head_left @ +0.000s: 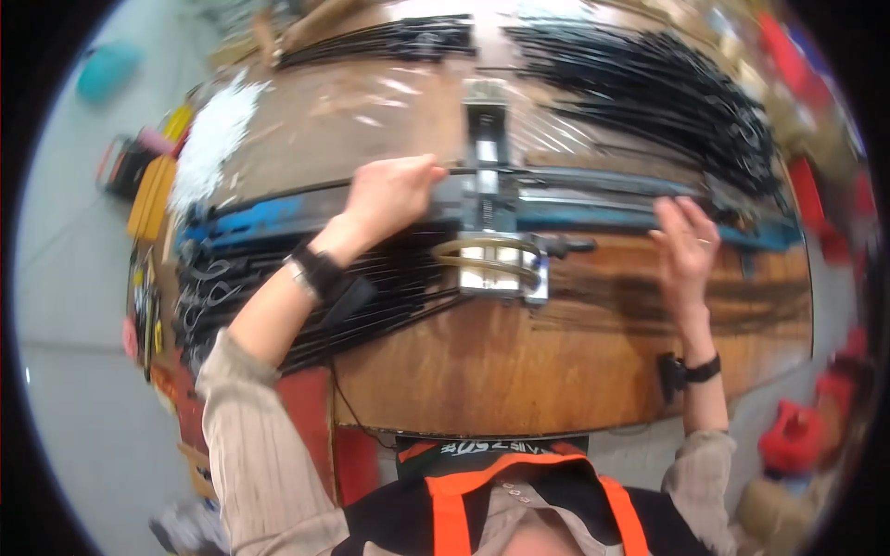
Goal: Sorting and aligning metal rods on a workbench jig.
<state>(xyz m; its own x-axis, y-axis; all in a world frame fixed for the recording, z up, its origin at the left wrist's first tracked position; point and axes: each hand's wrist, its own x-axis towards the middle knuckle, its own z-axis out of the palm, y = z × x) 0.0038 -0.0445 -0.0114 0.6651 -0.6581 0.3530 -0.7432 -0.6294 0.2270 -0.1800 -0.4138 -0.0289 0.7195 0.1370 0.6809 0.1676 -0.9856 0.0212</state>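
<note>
My left hand (389,196) is closed, its fingers pinched around a thin black rod (295,192) that lies along a long blue metal rail (255,221). The rod runs toward a metal clamping device (487,199) that stands across the rail's middle. My right hand (684,248) is raised near the right part of the rail, fingers apart, with nothing visible in it. Under it, blurred dark streaks (640,301) cross the wooden tabletop; I cannot tell whether they are rods or shadow. A yellowish hose (487,245) loops round the device's near end.
Bundles of black rods with looped ends lie at the near left (371,310) and far right (667,102). A smaller black bundle (399,42) is at the far edge. White slivers (218,139) are heaped at the left. A yellow box (153,196) stands beside the wooden table (464,380).
</note>
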